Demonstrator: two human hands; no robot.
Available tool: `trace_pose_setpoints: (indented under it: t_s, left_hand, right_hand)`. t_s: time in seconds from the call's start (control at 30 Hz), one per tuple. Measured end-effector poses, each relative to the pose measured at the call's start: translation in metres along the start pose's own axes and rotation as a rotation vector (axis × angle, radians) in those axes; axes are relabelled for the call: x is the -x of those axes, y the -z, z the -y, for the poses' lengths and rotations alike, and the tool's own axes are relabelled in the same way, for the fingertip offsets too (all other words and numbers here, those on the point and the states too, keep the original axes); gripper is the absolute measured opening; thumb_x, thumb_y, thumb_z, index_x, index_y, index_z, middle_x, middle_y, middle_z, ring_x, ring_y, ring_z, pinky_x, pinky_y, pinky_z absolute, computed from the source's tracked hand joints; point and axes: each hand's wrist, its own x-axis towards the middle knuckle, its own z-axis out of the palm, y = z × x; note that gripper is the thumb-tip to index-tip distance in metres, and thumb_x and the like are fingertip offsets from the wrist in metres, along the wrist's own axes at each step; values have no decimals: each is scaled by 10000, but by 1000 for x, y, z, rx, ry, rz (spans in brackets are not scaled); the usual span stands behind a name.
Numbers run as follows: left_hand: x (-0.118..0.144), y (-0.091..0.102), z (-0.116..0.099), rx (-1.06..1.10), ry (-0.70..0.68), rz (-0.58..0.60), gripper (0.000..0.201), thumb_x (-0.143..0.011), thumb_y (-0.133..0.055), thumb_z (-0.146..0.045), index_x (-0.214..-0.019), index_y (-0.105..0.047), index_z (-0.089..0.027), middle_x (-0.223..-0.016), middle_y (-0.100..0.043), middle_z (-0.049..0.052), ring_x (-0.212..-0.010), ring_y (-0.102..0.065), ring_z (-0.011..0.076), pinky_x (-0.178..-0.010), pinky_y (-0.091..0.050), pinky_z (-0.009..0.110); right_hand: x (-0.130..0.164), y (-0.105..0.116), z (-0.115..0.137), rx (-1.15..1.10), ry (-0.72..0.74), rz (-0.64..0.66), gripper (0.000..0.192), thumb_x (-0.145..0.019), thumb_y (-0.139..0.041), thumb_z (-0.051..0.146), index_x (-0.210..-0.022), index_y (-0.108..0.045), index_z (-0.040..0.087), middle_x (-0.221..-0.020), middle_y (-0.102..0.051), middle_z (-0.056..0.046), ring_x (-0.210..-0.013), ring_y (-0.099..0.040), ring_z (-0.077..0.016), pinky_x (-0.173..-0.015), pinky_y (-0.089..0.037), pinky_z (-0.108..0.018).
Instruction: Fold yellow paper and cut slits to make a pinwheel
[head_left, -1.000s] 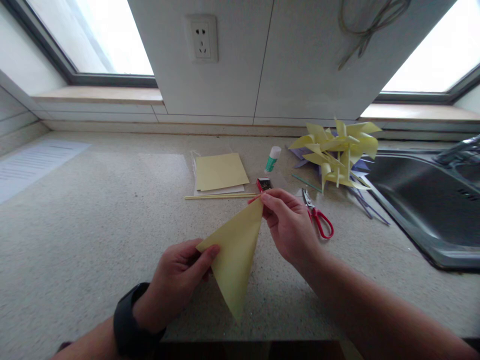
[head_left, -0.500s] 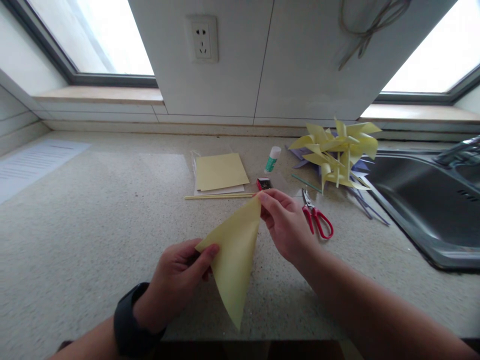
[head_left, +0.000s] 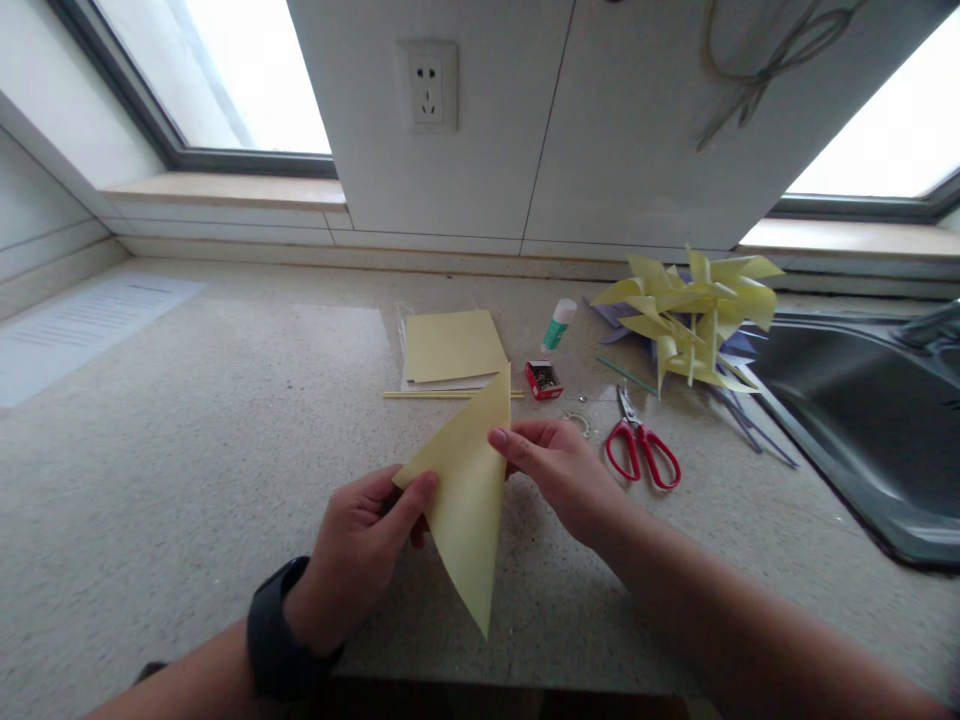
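Yellow paper [head_left: 465, 500] is being held over the counter [head_left: 225, 450]. Its left corner is being clamped in the left hand [head_left: 360, 540]; its right edge is being pinched by the right hand [head_left: 566, 475]. Scissors [head_left: 640, 432] are being supported by the counter beside the right hand.

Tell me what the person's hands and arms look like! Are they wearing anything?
The left hand and right hand wear no gloves. Just behind the left hand is a wide, dark, nearly black band; I can't tell if it's a watch. The right forearm shows no band and no sleeve.
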Motion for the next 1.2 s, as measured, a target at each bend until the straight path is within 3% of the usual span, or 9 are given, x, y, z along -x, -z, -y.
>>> trace_pose_setpoints:
  t_s: [0.1,0.27,0.4,0.53,0.73,0.9,1.1,1.2]
  left_hand:
    - [0,0,0,35,-3,-17,342,-896,-677,-450,-704,-699,-168,-594,-619,-1,-517,-539,107,-474,-425,200]
    - [0,1,1,55,-4,-14,349,-901,-679,-454,-708,-693,-164,-607,-622,-2,-528,-547,102,-489,-436,201]
    - [-3,0,2,110,-2,-55,337,-909,-679,-436,-711,-686,-163,-603,-614,-11,-526,-539,95,-488,-434,198]
    - [-4,-1,0,179,15,-62,318,-904,-688,-426,-732,-697,-159,-610,-619,-9,-525,-539,96,-487,-442,201]
    - [-7,-2,-4,220,16,-139,306,-887,-708,-389,-694,-694,-152,-572,-601,-12,-495,-516,83,-461,-415,185]
    - [-12,-1,0,306,50,-178,273,-857,-746,-390,-738,-714,-147,-581,-634,-1,-494,-544,90,-466,-435,188]
    - [-16,-3,-6,493,114,-268,268,-760,-832,-384,-746,-732,-135,-595,-641,-4,-506,-543,81,-456,-431,172]
    - [-17,-3,-9,538,143,-281,269,-736,-850,-371,-762,-741,-127,-603,-658,0,-514,-561,79,-462,-436,166]
  right_hand:
    - [3,-4,2,25,-69,99,409,-782,-735,557,-769,-772,150,-751,-729,-69,-645,-588,-151,-634,-450,-290]
    - [8,-10,3,24,-89,97,396,-798,-721,551,-837,-787,162,-829,-764,-82,-739,-654,-191,-696,-498,-310]
    - [11,-13,5,-4,-141,246,389,-817,-721,545,-905,-789,173,-867,-768,-65,-759,-655,-179,-694,-492,-282]
    - [12,-15,1,137,-169,165,391,-848,-695,520,-820,-779,139,-714,-714,-46,-567,-523,-116,-513,-363,-236]
    - [12,-16,-3,69,-172,249,307,-796,-763,470,-865,-760,171,-793,-732,-42,-612,-568,-126,-541,-387,-237]
    - [11,-15,0,238,-244,141,337,-808,-755,457,-644,-682,173,-546,-604,5,-452,-418,-88,-441,-282,-238]
    - [11,-15,2,217,-217,232,356,-821,-734,494,-672,-711,172,-636,-694,-50,-525,-531,-120,-496,-356,-248]
    - [10,-16,2,159,-232,209,360,-834,-718,492,-660,-712,176,-636,-706,-57,-537,-567,-130,-527,-401,-256]
